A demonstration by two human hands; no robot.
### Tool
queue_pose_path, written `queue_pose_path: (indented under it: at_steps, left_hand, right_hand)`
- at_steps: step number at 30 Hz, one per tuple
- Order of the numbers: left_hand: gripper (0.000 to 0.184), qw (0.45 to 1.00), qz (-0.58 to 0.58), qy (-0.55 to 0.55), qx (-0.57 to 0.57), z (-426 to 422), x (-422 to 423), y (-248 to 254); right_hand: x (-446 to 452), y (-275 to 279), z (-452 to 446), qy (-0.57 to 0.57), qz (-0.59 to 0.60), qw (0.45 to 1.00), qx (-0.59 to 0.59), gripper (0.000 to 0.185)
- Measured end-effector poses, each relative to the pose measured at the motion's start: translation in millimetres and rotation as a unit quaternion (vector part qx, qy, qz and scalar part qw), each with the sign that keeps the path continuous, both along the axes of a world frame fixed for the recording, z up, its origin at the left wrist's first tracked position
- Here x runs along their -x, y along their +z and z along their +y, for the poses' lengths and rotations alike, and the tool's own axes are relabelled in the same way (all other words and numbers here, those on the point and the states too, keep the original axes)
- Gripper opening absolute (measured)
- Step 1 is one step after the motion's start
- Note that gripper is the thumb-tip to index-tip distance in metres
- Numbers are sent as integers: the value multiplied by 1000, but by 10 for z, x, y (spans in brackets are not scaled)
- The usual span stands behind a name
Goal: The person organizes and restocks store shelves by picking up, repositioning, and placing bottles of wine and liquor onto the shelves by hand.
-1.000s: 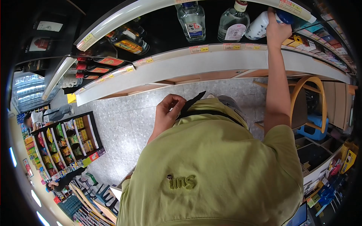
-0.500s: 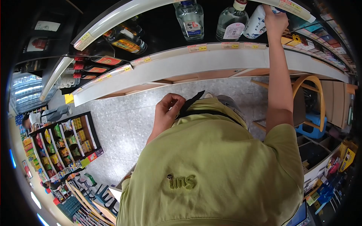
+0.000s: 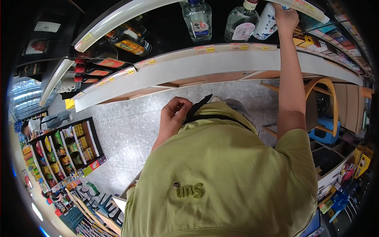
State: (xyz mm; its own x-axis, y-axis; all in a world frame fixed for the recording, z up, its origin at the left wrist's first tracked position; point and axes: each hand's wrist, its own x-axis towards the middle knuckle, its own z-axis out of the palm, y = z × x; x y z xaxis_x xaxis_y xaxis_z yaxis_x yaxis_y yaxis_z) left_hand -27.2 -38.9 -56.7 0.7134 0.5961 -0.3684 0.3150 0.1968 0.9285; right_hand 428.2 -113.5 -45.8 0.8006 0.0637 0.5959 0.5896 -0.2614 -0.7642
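Bottle [image 3: 264,25], white with blue patterns, its upper end held in the right hand [image 3: 287,19], was at one o'clock beside a clear glass bottle [image 3: 241,24]. Near centre, the left hand [image 3: 173,113] curled by a black strap [image 3: 198,106]; whether it gripped could not be told.

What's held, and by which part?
Right hand: the white, blue-patterned bottle, by its upper end. Left hand: whether it grips the black fabric strap can't be told.

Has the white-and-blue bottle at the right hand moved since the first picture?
Yes. Judged against the price tag on the shelf edge, the white-and-blue bottle leans less: its top has swung up and leftward in the picture.
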Motion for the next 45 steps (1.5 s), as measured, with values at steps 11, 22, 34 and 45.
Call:
queue_pose_path:
  at_steps: [11, 22, 34, 45]
  left_hand:
    - [10, 1000, 3, -12, -2, 21, -14, -6]
    - [9, 1000, -3, -18, 4, 5, -27, -17]
    - [11, 1000, 8, -20, -10, -10, -25, 20]
    - [12, 1000, 10, -15, -6, -29, -22, 33]
  right_hand:
    - [-145, -11, -229, 172, 94, 980, -40, 45]
    - [-95, 99, -271, 209, 143, 967, -21, 44]
    - [-76, 197, -243, 221, 140, 964, -46, 49]
    - [-72, 216, -214, 199, 107, 974, -21, 56]
